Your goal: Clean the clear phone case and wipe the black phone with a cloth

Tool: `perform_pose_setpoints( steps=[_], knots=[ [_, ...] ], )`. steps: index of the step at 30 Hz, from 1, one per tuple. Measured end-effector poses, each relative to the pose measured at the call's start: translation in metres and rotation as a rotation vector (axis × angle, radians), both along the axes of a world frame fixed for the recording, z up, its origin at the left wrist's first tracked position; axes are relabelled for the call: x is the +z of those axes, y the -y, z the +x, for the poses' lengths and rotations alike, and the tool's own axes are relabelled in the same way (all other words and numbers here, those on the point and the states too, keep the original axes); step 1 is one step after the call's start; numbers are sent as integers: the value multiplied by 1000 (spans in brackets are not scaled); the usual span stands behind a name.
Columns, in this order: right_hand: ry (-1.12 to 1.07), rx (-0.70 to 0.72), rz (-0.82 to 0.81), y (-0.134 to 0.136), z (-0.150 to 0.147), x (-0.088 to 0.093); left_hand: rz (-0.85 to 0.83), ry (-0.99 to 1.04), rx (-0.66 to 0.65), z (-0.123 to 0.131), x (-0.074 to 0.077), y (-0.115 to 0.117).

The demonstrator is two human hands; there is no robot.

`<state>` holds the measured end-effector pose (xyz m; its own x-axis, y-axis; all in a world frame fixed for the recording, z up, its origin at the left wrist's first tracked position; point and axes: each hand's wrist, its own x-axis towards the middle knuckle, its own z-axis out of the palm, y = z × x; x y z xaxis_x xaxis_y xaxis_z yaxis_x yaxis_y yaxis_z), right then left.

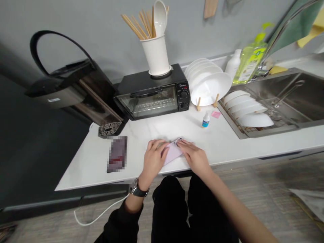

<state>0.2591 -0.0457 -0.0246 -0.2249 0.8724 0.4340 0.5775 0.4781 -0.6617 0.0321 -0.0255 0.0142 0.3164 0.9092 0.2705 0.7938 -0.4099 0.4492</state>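
A lilac phone (172, 153) lies at a slant on the white countertop near its front edge, its back facing up and dark camera rings at the upper corner. My left hand (155, 156) holds its left side, fingers curled and thumb along the edge. Over the upper right end rests my right hand (193, 153), with fingertips on the phone beside the camera rings. Parts of the phone's edges are hidden under both hands. Further back stands a small white bottle with a blue label (206, 120), and a pink slip (215, 114) lies near it.
To the left, a blurred-out dark flat item (117, 154) lies before a black coffee machine (101, 91). Behind is a toaster oven (154, 98) carrying a white cup (155, 54) of chopsticks. White plates (209, 87) and a sink (291, 98) with bowls (249, 109) are at right.
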Motion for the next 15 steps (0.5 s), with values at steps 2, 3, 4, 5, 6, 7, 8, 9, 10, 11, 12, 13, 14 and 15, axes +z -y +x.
perform_pose_setpoints(
  steps=[2,3,4,5,6,7,8,9,10,11,12,13,14,15],
  knots=[
    [173,11,28,1,-9,-1,-27,12,-46,-8,-2,9],
    [234,-3,31,2,-13,0,-61,23,-68,-13,-5,14],
    [278,-29,31,3,-17,1,-94,33,-87,-18,-7,20],
    [308,-54,30,5,-22,2,-114,43,-98,-21,-10,25],
    [330,-60,33,7,-28,5,-120,55,-105,-24,-13,29],
    [345,-39,38,9,-35,7,-116,70,-107,-25,-16,32],
    [353,9,44,12,-41,10,-108,86,-107,-26,-19,34],
    [358,79,48,15,-45,12,-101,100,-107,-26,-22,34],
    [360,162,50,17,-46,13,-98,109,-107,-25,-24,34],
    [362,231,48,19,-42,14,-95,116,-101,-24,-26,33],
    [367,266,42,20,-36,14,-91,121,-92,-23,-28,32],
    [379,256,36,20,-26,14,-87,128,-82,-23,-29,30],
    [396,205,31,18,-17,14,-85,134,-75,-22,-29,29],
    [413,122,30,17,-9,13,-85,142,-70,-21,-29,28]
  ],
)
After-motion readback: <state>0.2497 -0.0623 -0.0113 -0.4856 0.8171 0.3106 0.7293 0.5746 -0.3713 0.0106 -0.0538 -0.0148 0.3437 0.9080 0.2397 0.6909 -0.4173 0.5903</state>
